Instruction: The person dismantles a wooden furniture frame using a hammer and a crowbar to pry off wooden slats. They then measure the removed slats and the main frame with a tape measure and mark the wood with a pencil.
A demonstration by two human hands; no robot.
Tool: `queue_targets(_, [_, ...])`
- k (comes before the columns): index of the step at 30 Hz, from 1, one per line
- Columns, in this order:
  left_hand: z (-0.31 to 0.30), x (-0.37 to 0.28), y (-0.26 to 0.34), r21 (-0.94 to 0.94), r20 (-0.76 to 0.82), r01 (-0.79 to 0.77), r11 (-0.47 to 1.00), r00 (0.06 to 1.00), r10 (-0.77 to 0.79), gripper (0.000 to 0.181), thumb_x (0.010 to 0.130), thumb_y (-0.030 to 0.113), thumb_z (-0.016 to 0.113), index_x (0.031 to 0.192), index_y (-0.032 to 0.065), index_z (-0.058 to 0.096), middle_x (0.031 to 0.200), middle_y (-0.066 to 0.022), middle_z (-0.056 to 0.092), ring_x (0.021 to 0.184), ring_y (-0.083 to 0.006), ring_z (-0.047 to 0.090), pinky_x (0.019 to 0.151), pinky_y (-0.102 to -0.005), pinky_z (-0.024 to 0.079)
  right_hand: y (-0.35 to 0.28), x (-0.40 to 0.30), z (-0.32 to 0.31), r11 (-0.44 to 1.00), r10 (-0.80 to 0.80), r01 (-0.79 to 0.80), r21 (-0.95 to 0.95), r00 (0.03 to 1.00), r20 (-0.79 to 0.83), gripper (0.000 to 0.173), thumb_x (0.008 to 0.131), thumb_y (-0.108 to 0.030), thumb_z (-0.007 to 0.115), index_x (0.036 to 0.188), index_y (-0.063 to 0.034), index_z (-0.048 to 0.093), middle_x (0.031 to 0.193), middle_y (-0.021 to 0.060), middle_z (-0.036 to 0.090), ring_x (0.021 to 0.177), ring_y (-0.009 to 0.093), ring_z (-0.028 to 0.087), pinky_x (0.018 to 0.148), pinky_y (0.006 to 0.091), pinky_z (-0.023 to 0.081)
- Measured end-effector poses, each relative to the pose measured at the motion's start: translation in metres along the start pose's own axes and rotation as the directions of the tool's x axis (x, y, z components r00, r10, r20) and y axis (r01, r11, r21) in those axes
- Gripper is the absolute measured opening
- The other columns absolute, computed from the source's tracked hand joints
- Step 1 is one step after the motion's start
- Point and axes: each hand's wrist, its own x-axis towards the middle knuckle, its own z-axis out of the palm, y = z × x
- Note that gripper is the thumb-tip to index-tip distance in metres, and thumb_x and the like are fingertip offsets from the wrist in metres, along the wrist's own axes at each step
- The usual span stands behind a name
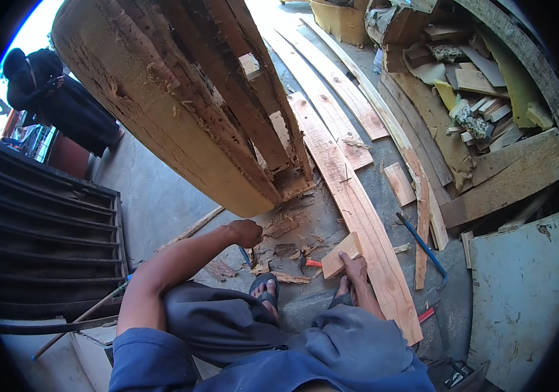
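Note:
My right hand (355,267) grips a short wooden block (341,256) beside a long pale plank (353,196) on the floor. My left hand (245,233) is curled just below the lower corner of a worn frame of wood slats and yellow foam (171,112); whether its fingers hold anything is hidden. Between my hands, a hammer with a red handle (312,263) lies among splintered wood scraps (282,226). A blue pry bar (421,250) rests on the floor to the right of the plank. Some loose nails (345,179) lie on the plank.
More planks (338,83) stretch away, near a short board piece (399,184). Wood offcuts and foam (485,93) are heaped at right above a pale panel (519,294). A red-handled tool (428,312) lies near my right knee. A black slatted metal frame (49,235) and a person (59,98) are at left.

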Motion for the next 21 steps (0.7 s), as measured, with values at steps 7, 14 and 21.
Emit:
queue_targets(7, [-0.010,-0.006,0.010,-0.012,-0.003,0.009,1.000,1.000,-0.009,0.044,0.098,0.039,0.048,0.111,0.0029,0.071,0.111,-0.0248,0.070,0.109,-0.0417,0.066,0.097,-0.0515,0.050,0.012,0.006,0.004,0.998,-0.045,0.047,0.031,0.998,-0.051,0.065,0.075,-0.045,0.080,0.115,0.0058,0.070,0.110,0.0230,0.073,0.104,0.034,0.070,0.091,0.0413,0.054])
queue_targets(14, [-0.015,-0.010,0.017,-0.016,-0.010,0.001,1.000,1.000,-0.001,0.045,0.099,0.036,0.046,0.109,0.0011,0.072,0.112,-0.0252,0.071,0.111,-0.0418,0.066,0.100,-0.0509,0.049,0.001,-0.001,-0.004,1.000,0.003,-0.002,0.023,1.000,-0.010,0.064,0.076,-0.044,0.080,0.114,0.0067,0.070,0.109,0.0236,0.073,0.104,0.034,0.070,0.091,0.0415,0.054])
queue_targets(21, [-0.001,-0.001,0.002,0.007,-0.004,0.000,1.000,1.000,0.000,0.041,0.098,0.041,0.052,0.111,0.0062,0.070,0.106,-0.0239,0.070,0.105,-0.0417,0.066,0.094,-0.0525,0.051,-0.001,-0.001,-0.002,1.000,0.004,-0.004,0.003,1.000,-0.004,0.066,0.076,-0.048,0.078,0.111,0.0072,0.071,0.106,0.0255,0.073,0.103,0.036,0.071,0.091,0.0417,0.054])
